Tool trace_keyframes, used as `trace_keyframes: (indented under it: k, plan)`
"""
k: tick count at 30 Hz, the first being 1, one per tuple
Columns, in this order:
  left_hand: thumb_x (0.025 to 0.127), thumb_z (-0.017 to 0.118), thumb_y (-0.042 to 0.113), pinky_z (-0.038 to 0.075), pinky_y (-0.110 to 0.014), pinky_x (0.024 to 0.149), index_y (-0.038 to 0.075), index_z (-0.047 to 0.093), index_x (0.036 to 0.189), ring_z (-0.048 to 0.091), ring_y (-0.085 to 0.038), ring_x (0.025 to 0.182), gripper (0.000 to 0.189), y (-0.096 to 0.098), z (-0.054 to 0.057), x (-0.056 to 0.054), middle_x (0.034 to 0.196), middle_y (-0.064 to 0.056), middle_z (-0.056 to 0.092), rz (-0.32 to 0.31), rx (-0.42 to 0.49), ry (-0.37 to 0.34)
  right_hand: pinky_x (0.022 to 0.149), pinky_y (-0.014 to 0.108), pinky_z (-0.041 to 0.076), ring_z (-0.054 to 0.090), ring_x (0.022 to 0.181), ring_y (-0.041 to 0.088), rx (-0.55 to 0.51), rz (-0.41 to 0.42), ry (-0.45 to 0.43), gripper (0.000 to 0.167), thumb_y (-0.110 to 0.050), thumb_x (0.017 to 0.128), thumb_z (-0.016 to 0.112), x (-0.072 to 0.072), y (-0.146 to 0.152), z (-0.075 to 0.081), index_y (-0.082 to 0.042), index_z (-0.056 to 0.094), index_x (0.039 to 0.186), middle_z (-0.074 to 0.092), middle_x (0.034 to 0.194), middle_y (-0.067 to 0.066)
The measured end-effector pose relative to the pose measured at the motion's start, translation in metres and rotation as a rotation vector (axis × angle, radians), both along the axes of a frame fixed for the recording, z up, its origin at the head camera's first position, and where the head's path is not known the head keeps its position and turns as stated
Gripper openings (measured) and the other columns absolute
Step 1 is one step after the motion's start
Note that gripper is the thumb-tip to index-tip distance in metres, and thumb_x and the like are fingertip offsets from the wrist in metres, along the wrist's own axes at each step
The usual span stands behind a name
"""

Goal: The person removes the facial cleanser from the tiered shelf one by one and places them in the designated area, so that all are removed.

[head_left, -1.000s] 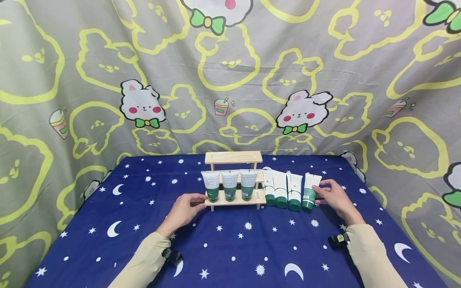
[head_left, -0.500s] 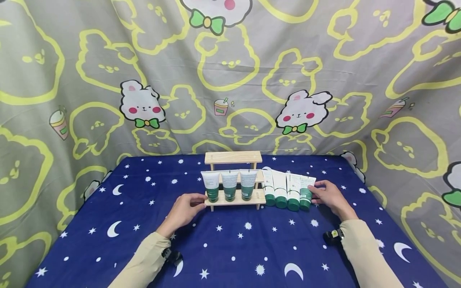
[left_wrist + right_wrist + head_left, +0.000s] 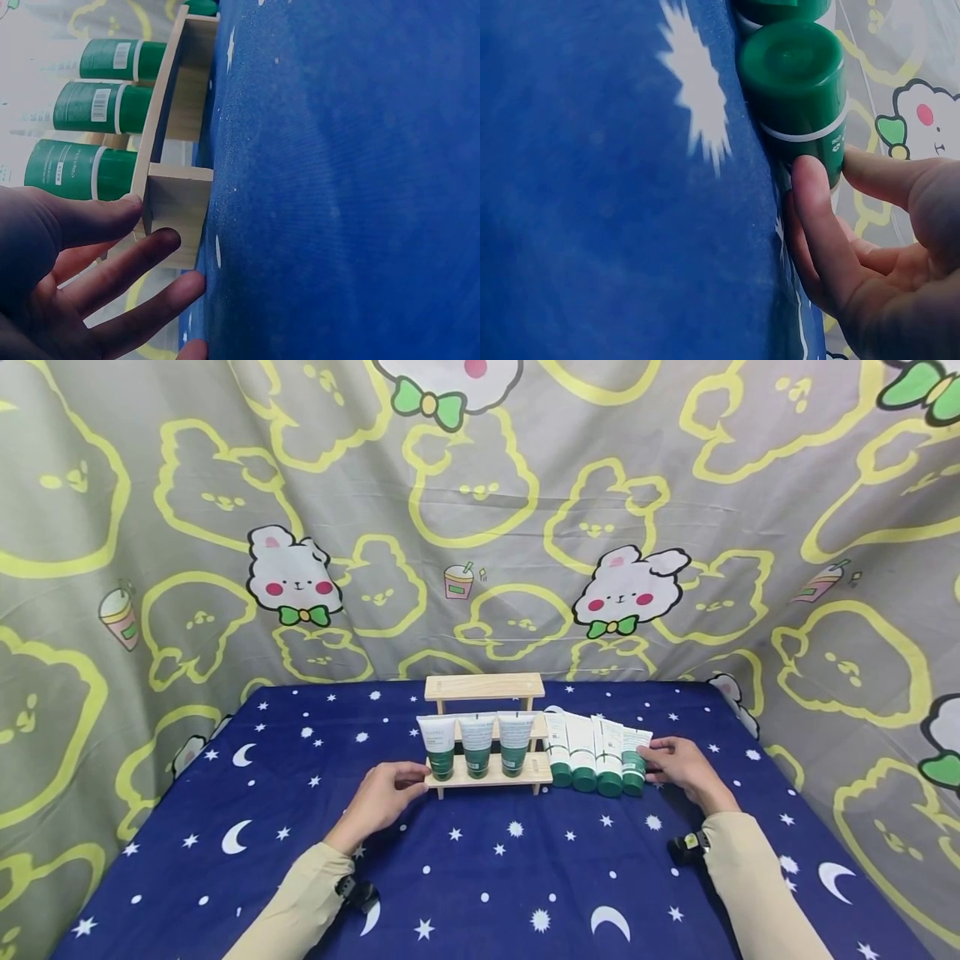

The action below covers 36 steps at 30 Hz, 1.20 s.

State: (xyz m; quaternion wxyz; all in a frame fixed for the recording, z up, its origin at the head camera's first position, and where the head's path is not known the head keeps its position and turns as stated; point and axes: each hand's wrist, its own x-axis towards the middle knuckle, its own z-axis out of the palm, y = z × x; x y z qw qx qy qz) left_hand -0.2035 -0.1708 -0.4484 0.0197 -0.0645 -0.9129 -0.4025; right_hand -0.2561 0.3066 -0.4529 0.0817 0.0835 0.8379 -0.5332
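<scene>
My left hand [image 3: 384, 797] holds the left end of a tiered wooden display rack [image 3: 487, 781], thumb at the lower shelf's edge and fingers beside its leg. On that shelf three white-and-green squeeze tubes stand cap down: a left tube [image 3: 439, 743], a middle tube [image 3: 477, 745] and a right tube [image 3: 515, 745]. Right of the rack, more such tubes [image 3: 582, 752] lean in a row on the cloth. My right hand [image 3: 684, 768] pinches the rightmost tube [image 3: 802, 82] between thumb and fingers, close against its neighbour [image 3: 608, 756].
The rack's top shelf [image 3: 483, 685] rises behind the standing tubes. A dark blue cloth [image 3: 480, 868] with stars and moons covers the table. Behind it hangs a grey curtain [image 3: 375, 485] with cartoon prints. Each wrist wears a black camera, such as the left one [image 3: 357, 893].
My right hand has moved left with the rightmost tube, bringing it from apart to against the row. The tubes at that end have shifted slightly left. My left hand stays on the rack.
</scene>
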Motion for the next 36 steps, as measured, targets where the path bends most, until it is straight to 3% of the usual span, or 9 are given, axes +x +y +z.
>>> trace_keyframes:
  k: [9, 19, 24, 27, 36]
  plan:
    - [0.090, 0.077, 0.007, 0.055, -0.046, 0.094, 0.009, 0.078, 0.110, 0.075, -0.021, 0.098, 0.020, 0.000, -0.001, 0.000, 0.104, -0.005, 0.079, -0.003, 0.001, 0.002, 0.069, 0.028, 0.062, 0.070, 0.069, 0.009, 0.008, 0.013, -0.012, 0.061, -0.021, 0.103, 0.062, 0.002, 0.003, 0.000, 0.022, 0.038, 0.140, 0.064, 0.104, 0.019]
    - [0.090, 0.077, 0.007, 0.056, -0.045, 0.093, 0.010, 0.078, 0.109, 0.075, -0.021, 0.098, 0.019, 0.001, -0.002, 0.000, 0.103, -0.004, 0.079, 0.000, -0.003, 0.007, 0.073, 0.030, 0.062, 0.069, 0.080, 0.011, 0.040, 0.021, -0.006, 0.057, -0.023, 0.104, 0.059, 0.005, 0.005, 0.004, 0.021, 0.043, 0.138, 0.065, 0.109, 0.023]
    - [0.090, 0.077, 0.008, 0.056, -0.046, 0.094, 0.010, 0.079, 0.109, 0.074, -0.021, 0.098, 0.019, 0.000, -0.001, 0.001, 0.103, -0.004, 0.079, 0.001, -0.007, 0.009, 0.082, 0.037, 0.062, 0.071, 0.098, 0.028, 0.137, 0.055, 0.061, 0.059, -0.031, 0.106, 0.056, 0.009, 0.001, 0.017, 0.016, 0.046, 0.139, 0.059, 0.128, 0.035]
    - [0.090, 0.077, 0.007, 0.055, -0.047, 0.095, 0.010, 0.078, 0.109, 0.075, -0.021, 0.098, 0.020, 0.000, -0.001, 0.001, 0.103, -0.004, 0.079, 0.005, -0.008, 0.005, 0.090, 0.043, 0.059, 0.068, 0.111, 0.038, 0.202, 0.081, 0.111, 0.062, -0.038, 0.105, 0.055, 0.009, -0.004, 0.025, 0.012, 0.046, 0.142, 0.056, 0.136, 0.034]
    - [0.091, 0.077, 0.008, 0.056, -0.046, 0.093, 0.011, 0.078, 0.110, 0.074, -0.022, 0.100, 0.019, 0.000, -0.001, 0.000, 0.105, -0.004, 0.079, 0.006, -0.010, 0.000, 0.102, 0.056, 0.049, 0.059, 0.126, 0.044, 0.303, 0.110, 0.294, 0.063, -0.046, 0.103, 0.058, 0.017, -0.020, 0.050, 0.002, 0.051, 0.143, 0.060, 0.137, 0.027]
